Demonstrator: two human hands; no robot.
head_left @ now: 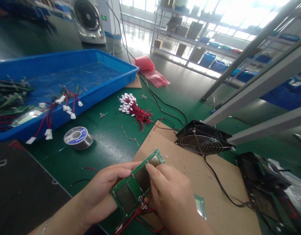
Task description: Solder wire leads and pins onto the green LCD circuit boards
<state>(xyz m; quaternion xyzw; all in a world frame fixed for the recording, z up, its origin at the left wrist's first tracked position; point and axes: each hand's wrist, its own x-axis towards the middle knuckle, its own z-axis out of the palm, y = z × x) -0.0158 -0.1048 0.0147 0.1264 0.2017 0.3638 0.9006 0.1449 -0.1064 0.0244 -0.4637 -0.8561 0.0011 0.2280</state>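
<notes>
A green circuit board [134, 185] with several dark rectangular display panels is tilted up in front of me. My left hand [102, 191] is closed around its left side, thumb along the upper edge. The fingers of my right hand [173, 191] pinch the board's right part, thumb and index finger near the upper panels. Red and black wires [135, 213] hang from the lower edge, partly hidden under my right hand. Part of another green board [200, 205] shows just right of my right hand, lying on the brown cardboard [189, 173].
A blue tray [111, 83] on the left holds boards with wires. A solder spool [78, 137] stands before it. White-plugged red wires [135, 111] lie bundled on the green table. A black fan [203, 138] stands right, near metal posts. Pink bubble wrap [151, 70] lies farther back.
</notes>
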